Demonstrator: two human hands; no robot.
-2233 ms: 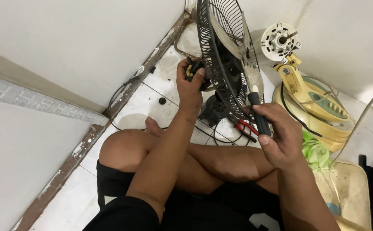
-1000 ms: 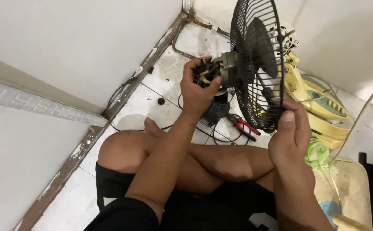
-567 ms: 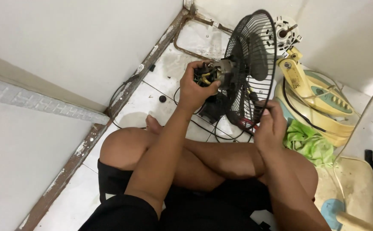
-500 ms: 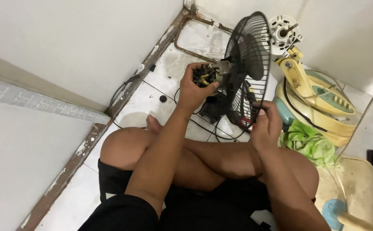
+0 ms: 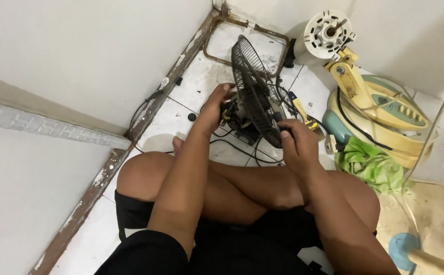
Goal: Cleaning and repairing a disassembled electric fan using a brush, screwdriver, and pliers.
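I sit cross-legged on a white tiled floor. A black wire fan guard (image 5: pixel 252 86) with its motor (image 5: pixel 233 113) behind it stands low over the tiles in front of my knees. My left hand (image 5: pixel 215 104) grips the motor at the back of the guard. Its lower rim is pinched by my right hand (image 5: pixel 293 142). Black cables run from the motor across the floor.
A cream and teal fan base (image 5: pixel 379 114) with a white round motor housing (image 5: pixel 328 33) lies at the right. A green cloth (image 5: pixel 369 163) sits beside it. A yellow-handled tool (image 5: pixel 301 109) lies behind the guard. A rusty metal frame (image 5: pixel 217 40) edges the corner; white walls stand left and behind.
The fan guard has come down from head height to near the floor and turned edge-on. My right hand slid from the upper rim to the lower rim. The left hand kept its grip.
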